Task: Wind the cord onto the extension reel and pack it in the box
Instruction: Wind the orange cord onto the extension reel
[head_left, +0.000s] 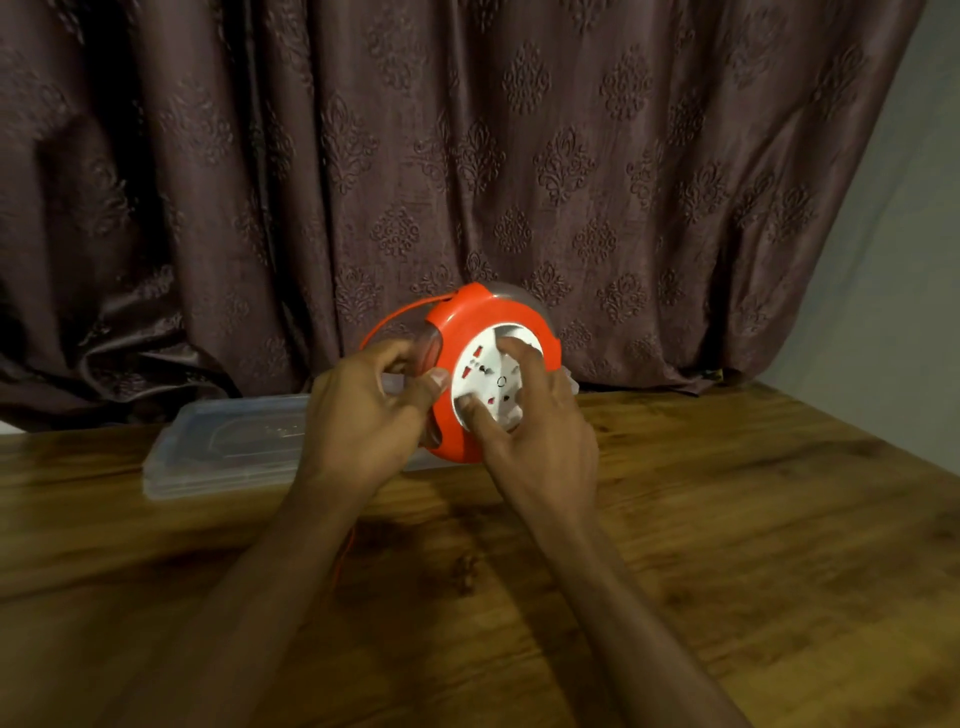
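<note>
An orange extension reel (467, 317) with a white socket face (491, 374) is held upright above the table. My left hand (363, 415) grips its left rim, thumb on the orange edge. My right hand (540, 415) has its thumb and fingers curled onto the white socket face. An orange cord (395, 314) arcs out from the top of the reel to the left, and a stretch of the cord (345, 551) shows below my left forearm. A clear plastic box (208, 452) lies flat on the table behind my left hand.
The wooden table (727, 519) runs across the view, its right edge near a pale wall (914, 260). A dark patterned curtain (467, 156) hangs close behind the reel and box.
</note>
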